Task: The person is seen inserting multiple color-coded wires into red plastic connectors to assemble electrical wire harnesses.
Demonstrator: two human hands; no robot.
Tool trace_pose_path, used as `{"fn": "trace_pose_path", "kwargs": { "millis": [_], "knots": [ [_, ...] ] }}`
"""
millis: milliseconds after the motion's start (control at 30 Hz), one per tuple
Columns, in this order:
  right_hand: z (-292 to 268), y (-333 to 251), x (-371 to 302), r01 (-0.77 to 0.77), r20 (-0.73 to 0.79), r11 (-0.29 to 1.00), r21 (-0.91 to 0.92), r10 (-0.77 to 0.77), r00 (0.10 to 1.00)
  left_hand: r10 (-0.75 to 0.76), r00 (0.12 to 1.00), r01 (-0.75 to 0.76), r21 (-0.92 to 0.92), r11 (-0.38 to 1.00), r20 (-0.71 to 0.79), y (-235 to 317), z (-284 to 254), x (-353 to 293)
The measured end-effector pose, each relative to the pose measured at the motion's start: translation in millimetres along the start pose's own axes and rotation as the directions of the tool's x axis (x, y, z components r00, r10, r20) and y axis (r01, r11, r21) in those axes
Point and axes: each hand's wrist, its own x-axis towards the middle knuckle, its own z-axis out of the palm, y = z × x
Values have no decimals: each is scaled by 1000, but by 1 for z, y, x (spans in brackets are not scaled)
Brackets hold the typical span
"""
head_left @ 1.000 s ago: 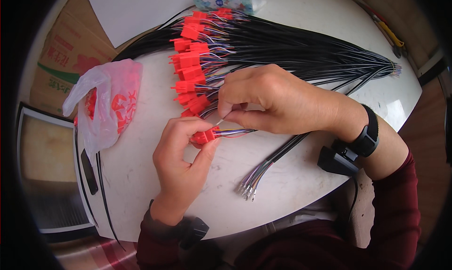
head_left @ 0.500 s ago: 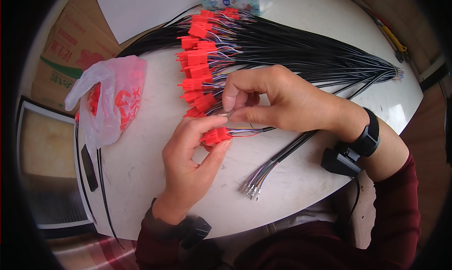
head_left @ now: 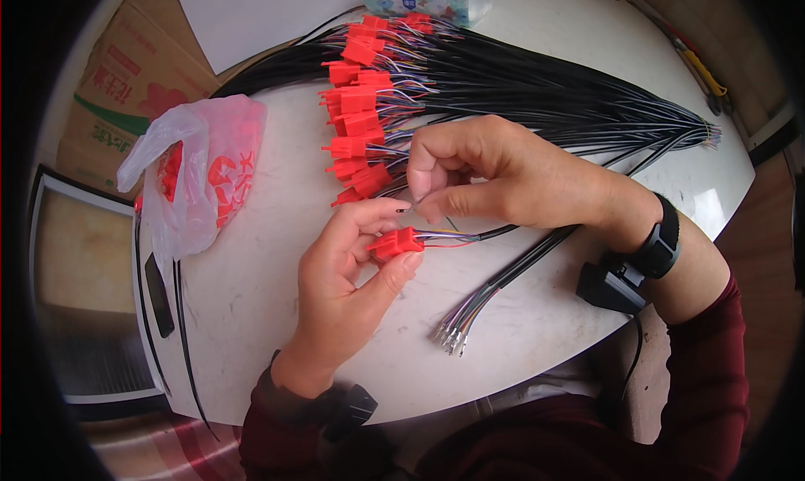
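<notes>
Scuffed white tabletop, cardboard box far left, left fingers closed on red connector, right fingers pinching metal-tipped wire

Left hand holds red connector, right hand pinches wire

Well behind the bare right fingers, a black fabric strap with a rounded black buckle rings the wrist, beside an angular black module; a thin black cable hangs below. Farther from those fingers, a maroon sleeve ends near the elbow. Behind the left fingers, a dark wristband bears a blocky black unit, next to a maroon cuff.
</notes>
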Motion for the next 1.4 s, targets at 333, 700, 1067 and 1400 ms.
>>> {"fn": "trace_pose_path", "kwargs": {
  "millis": [333,700,1067,1400],
  "knots": [
    [0,-5,-1,-24,-4,990,-140,23,1000,13,1000,-13,8,1000,8,-1,-2,0],
    [-2,-6,-3,77,4,964,-254,-79,997,27,999,-27,5,1000,-27,-5,-1,1],
    [-3,-14,-6,305,79,828,-470,-304,949,85,994,-79,91,993,-71,-3,-1,0],
    [-2,-16,-7,389,130,760,-521,-379,916,182,982,-173,157,972,-41,-7,-5,1]
  ]
}}
